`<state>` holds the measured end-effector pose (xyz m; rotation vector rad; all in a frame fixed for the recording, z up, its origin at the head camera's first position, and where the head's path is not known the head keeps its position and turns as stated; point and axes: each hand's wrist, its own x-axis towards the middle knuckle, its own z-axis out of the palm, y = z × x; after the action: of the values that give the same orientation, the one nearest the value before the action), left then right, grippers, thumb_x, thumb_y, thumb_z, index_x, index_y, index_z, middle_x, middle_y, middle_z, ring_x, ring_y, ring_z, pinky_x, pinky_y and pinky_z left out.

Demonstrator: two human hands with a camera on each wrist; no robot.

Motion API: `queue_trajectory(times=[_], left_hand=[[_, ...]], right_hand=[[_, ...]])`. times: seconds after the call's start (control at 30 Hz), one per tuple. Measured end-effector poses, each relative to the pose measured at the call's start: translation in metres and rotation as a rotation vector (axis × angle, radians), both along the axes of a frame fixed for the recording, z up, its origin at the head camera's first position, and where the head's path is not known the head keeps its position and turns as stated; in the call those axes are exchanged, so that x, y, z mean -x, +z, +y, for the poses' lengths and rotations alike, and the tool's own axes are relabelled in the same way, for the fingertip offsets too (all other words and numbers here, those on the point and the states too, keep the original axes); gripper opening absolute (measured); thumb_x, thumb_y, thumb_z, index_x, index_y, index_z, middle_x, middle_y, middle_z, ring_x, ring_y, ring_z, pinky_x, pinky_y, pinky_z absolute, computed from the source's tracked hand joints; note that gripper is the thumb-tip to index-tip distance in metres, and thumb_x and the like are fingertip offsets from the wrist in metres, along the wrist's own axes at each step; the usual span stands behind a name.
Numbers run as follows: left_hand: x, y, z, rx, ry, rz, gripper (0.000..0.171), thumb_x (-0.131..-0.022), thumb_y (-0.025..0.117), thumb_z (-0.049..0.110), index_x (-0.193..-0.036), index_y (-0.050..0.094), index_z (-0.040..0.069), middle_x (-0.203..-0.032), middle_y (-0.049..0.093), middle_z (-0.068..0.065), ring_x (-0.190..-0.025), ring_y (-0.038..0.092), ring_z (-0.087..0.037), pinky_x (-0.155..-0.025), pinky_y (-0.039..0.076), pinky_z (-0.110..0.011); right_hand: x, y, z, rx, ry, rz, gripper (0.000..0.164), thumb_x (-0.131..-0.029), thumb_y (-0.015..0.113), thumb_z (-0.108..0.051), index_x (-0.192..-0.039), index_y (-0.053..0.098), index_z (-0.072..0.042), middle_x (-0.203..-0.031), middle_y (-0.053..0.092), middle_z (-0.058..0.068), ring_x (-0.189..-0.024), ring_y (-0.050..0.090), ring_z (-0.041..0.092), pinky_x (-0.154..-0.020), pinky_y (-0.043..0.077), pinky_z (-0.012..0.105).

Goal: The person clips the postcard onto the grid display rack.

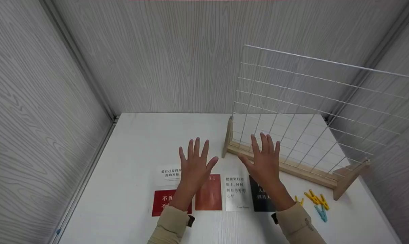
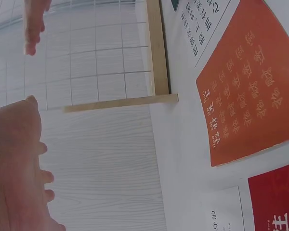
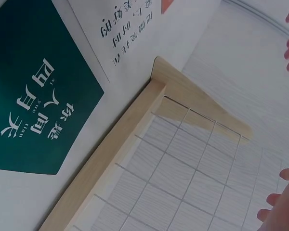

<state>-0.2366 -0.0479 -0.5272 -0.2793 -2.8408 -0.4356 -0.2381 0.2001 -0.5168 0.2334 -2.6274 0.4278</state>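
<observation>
Both hands hover above the white table with fingers spread and nothing held. My left hand [image 1: 195, 166] is over a white card [image 1: 167, 174], a red card [image 1: 163, 200] and an orange-red card [image 1: 209, 196]. The right hand [image 1: 266, 166] hangs over a dark green card [image 3: 33, 91], near a white card with printed text [image 1: 237, 196]. Just beyond the right hand stands a white wire grid [image 1: 302, 132] in a wooden base [image 1: 306, 172]. Yellow clothespins [image 1: 321, 201] and a blue clothespin [image 1: 321, 213] lie to the right; the forearms partly cover some cards.
Wood-grain panels enclose the table [image 1: 123, 189] at the back [image 1: 177, 67], left [image 1: 38, 118] and right. The grid rises high and slants across the right side, its wooden foot [image 1: 351, 179] near the table's right edge.
</observation>
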Motion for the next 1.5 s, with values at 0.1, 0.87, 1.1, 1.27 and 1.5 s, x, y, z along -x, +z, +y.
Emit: queue_trajectory(times=[0.1,0.87,1.1,1.27,1.5], left_hand=[[0.000,0.000,0.000,-0.005,-0.007,0.034,0.074,-0.102,0.033,0.065,-0.161,0.026,0.021,-0.167,0.022,-0.011,-0.155,0.014,-0.033,-0.121,0.010,-0.064],[0.027,-0.003,0.024,-0.628,-0.195,-0.007,0.038,-0.105,0.054,0.033,-0.139,0.058,0.016,-0.134,0.062,-0.003,-0.120,0.063,-0.021,-0.099,0.053,-0.037],[0.052,-0.011,0.031,-0.772,-0.168,-0.070,0.034,-0.104,0.057,0.028,-0.134,0.061,0.012,-0.124,0.065,-0.004,-0.108,0.066,-0.014,-0.094,0.054,-0.031],[0.065,-0.008,0.037,-0.826,-0.165,-0.059,0.033,-0.103,0.059,0.026,-0.131,0.063,0.009,-0.121,0.066,-0.007,-0.107,0.066,-0.017,-0.093,0.055,-0.033],[0.078,0.003,0.046,-0.909,-0.152,-0.065,0.034,-0.102,0.060,0.026,-0.130,0.064,0.009,-0.123,0.065,-0.008,-0.112,0.066,-0.019,-0.095,0.054,-0.029]], right_hand=[[-0.003,0.000,0.004,0.033,0.007,0.012,0.082,-0.094,0.062,-0.057,-0.158,0.032,-0.016,-0.161,0.027,0.017,-0.152,0.018,0.037,-0.122,0.004,0.061],[-0.070,-0.004,0.127,0.535,-0.150,0.016,0.044,-0.104,0.057,-0.029,-0.143,0.053,-0.007,-0.132,0.059,0.012,-0.122,0.055,0.025,-0.095,0.038,0.009],[-0.083,-0.002,0.160,0.628,-0.302,-0.019,0.047,-0.105,0.054,-0.034,-0.147,0.050,-0.013,-0.138,0.057,0.010,-0.122,0.053,0.025,-0.093,0.040,0.009],[-0.087,-0.001,0.183,0.708,-0.430,-0.058,0.049,-0.105,0.051,-0.039,-0.150,0.046,-0.021,-0.145,0.050,0.006,-0.127,0.051,0.026,-0.100,0.045,0.027],[-0.088,-0.006,0.208,0.755,-0.507,0.083,0.050,-0.103,0.055,-0.033,-0.148,0.048,-0.013,-0.143,0.047,0.011,-0.128,0.045,0.023,-0.112,0.038,0.031]])
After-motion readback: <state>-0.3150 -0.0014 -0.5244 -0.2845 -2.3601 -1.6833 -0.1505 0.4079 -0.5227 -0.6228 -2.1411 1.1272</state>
